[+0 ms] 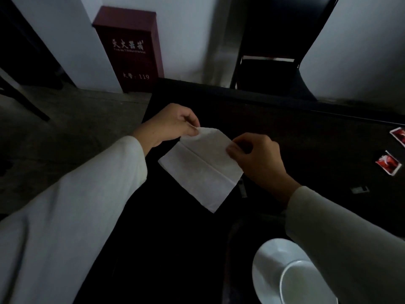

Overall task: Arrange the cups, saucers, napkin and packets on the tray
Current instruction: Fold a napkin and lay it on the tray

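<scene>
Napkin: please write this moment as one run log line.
napkin: held, creased | left hand, right hand: pinching top corners | packets: on table

1. The room is dim; pale walls (188, 40) stand at the far side.
2. A dark red box (131, 49) with white lettering stands against the far wall, on the grey floor (72, 119) at left.
3. A dark chair (269, 62) stands beyond the dark tabletop (306, 128).

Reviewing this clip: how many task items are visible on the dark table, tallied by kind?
White paper napkin, held by left hand and right hand: 1
Red-and-white packets: 2
White ceramic saucer: 1
White ceramic cup: 1
Total: 5
</scene>
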`<act>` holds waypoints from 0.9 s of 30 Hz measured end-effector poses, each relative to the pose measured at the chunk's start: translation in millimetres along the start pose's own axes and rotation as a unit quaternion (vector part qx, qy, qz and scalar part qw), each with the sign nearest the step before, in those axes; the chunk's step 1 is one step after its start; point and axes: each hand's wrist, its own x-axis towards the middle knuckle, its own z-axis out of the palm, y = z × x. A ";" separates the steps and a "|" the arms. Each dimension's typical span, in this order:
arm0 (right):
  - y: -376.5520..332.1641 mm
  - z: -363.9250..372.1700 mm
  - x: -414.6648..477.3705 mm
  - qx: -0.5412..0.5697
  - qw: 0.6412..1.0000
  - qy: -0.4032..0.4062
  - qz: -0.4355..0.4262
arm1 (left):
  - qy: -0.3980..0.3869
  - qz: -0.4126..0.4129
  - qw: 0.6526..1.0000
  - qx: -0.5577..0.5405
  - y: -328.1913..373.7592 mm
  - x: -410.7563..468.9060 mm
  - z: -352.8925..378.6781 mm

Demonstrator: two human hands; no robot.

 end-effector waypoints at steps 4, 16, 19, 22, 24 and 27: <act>-11.0 4.3 -14.5 -0.005 0.997 -0.052 -0.052 | -0.011 -0.010 1.000 0.023 -4.0 -14.1 -13.5; -20.0 27.7 -30.2 -0.017 0.989 -0.124 -0.077 | -0.174 -0.093 0.977 0.076 -9.8 -43.8 -53.2; -9.8 22.8 -18.2 -0.048 0.996 -0.061 -0.048 | -0.089 -0.040 0.992 0.079 -8.9 -37.1 -45.3; 1.4 19.3 -8.3 -0.089 0.995 -0.054 0.000 | -0.053 0.023 0.985 0.160 -7.4 -27.5 -29.2; 6.4 19.8 -5.4 -0.112 0.988 -0.103 0.028 | -0.057 0.077 0.970 0.224 -3.0 -22.6 -14.7; 7.5 22.3 -4.2 -0.131 0.979 -0.145 0.051 | -0.090 0.126 0.954 0.257 8.1 -19.5 7.7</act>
